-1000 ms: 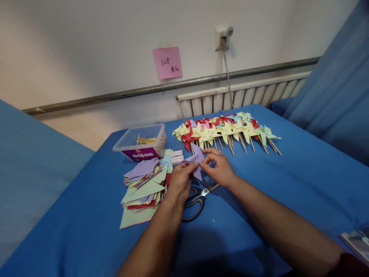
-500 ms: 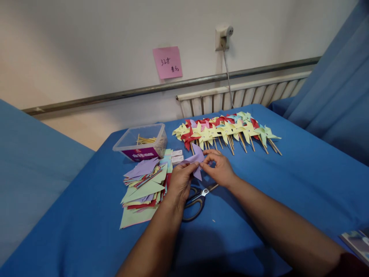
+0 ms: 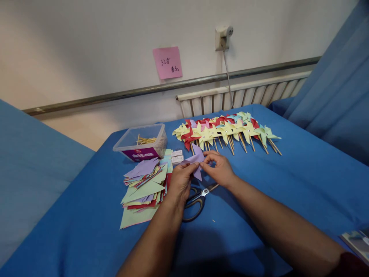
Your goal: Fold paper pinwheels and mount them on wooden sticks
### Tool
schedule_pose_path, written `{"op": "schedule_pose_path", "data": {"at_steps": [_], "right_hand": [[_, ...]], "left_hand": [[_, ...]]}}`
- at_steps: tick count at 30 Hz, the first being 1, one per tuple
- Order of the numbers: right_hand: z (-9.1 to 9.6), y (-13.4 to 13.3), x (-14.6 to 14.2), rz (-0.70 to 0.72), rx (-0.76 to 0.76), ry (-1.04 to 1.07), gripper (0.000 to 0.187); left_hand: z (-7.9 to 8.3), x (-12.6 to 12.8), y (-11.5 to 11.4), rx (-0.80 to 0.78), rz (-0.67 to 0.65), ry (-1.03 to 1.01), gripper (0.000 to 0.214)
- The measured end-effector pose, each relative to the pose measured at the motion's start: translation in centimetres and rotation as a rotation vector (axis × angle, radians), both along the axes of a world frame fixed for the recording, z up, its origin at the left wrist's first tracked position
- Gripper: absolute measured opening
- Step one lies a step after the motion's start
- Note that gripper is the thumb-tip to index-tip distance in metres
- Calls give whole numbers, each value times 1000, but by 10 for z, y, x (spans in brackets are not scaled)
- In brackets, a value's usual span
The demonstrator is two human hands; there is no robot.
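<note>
Left hand point(image 3: 179, 181) grips purple pinwheel point(image 3: 198, 154) in its fingers point(image 3: 191, 168), right hand point(image 3: 220, 169) seemingly pinches its partly hidden centre, scissors point(image 3: 205, 192) and paper pile point(image 3: 144, 188) on surface point(image 3: 95, 207) nearby.

Lavender, pointed-bladed paper pinwheel point(image 3: 198, 154): folded, partly hidden; one point upward, one downward. Pose: held near its centre, raised above the blue-covered worktop point(image 3: 291, 169).
</note>
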State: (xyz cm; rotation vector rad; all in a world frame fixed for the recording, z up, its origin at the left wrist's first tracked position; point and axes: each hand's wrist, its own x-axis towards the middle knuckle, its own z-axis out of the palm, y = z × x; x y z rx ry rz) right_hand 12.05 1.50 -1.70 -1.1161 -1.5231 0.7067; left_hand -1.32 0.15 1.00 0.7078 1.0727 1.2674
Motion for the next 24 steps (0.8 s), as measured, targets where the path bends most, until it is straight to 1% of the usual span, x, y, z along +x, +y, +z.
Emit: {"op": "schedule_pose_path", "data": {"at_steps": [4,8,11,14,18,21,24], "right_hand": [[0,-1,-1,6,-16,11,15],[2,-1,-2,0,-73,103,15],[2,1,-4,45,-154,272,32],[1,5,-5,158,-257,452,41],[1,8,-6,243,-324,507,42],[3,8,-7,279,-373,575,40],[4,6,-10,261,-429,680,40]], "left_hand": [[-2,0,2,3,12,30,25],[-3,-2,3,-15,12,68,26],[-2,-4,3,-26,14,133,23],[1,-6,3,-24,-7,233,22],[4,-9,3,-17,-88,295,25],[1,-10,4,-9,-73,302,27],[-4,-10,5,-5,-66,258,27]]}}
